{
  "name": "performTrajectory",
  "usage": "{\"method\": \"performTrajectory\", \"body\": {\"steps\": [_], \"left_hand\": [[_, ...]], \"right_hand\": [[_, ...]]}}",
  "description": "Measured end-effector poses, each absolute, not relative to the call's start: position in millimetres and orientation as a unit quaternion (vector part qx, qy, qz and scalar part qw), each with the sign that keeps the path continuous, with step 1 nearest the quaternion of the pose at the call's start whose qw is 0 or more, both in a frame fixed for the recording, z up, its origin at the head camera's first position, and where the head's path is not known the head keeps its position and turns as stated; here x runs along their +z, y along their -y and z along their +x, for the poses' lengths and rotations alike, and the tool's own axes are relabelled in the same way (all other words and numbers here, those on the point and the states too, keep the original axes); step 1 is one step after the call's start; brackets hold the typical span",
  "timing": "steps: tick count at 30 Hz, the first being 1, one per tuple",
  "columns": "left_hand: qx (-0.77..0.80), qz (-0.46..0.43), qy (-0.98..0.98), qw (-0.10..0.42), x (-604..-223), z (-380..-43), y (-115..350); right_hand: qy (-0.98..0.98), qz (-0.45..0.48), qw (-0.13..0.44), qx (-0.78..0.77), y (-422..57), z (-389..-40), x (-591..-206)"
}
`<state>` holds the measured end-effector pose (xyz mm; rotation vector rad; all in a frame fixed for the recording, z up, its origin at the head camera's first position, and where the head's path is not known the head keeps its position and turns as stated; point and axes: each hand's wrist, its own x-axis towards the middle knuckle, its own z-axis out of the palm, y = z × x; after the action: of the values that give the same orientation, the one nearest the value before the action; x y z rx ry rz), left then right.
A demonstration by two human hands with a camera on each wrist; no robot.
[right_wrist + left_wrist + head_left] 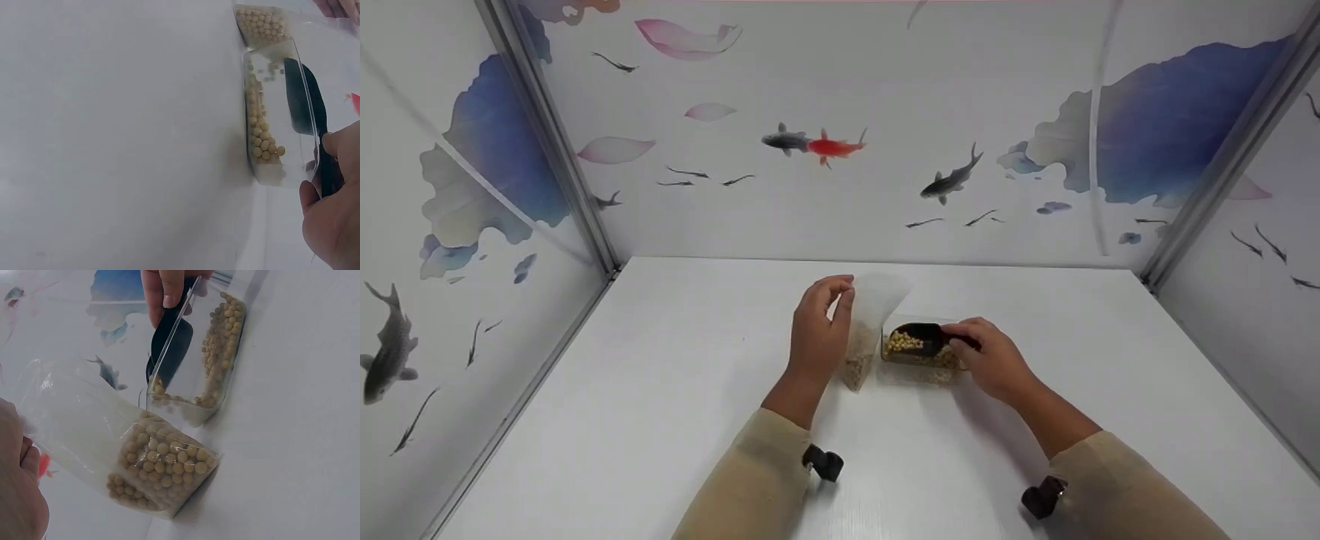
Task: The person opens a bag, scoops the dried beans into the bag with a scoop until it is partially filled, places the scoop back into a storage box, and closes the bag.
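Observation:
My left hand (819, 330) pinches the upper left edge of a clear plastic bag (877, 300). The bag stands on the table with soybeans (163, 464) in its bottom. Just right of it sits a clear rectangular container (194, 417) with soybeans (261, 135) along its floor. My right hand (996, 358) grips the handle of a black scoop (931, 337) at the container's right end. The scoop lies inside the container's top, pointing toward the bag, with soybeans (901, 342) in its front part. Part of the handle is hidden by my fingers.
The white table (675, 390) reaches back to a white wall (870, 217) printed with fish and petals. Side panels stand at left and right, with metal posts (562, 150) in the corners. A small black device (823, 463) is on each sleeve cuff.

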<state>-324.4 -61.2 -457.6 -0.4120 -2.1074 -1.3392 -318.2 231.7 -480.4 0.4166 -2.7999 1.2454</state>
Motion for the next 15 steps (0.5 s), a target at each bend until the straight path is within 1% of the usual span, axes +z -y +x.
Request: {"method": "performTrajectory", "body": {"steps": [9, 15], "left_hand": [[-0.508, -0.155, 0.796, 0.29, -459, -325, 62], [-0.509, -0.151, 0.797, 0.287, -460, -326, 62]], "right_hand": [[0.893, 0.11, 0.035, 0.435, -245, -317, -474], [0.894, 0.107, 0.07, 0.429, -251, -320, -455]]}}
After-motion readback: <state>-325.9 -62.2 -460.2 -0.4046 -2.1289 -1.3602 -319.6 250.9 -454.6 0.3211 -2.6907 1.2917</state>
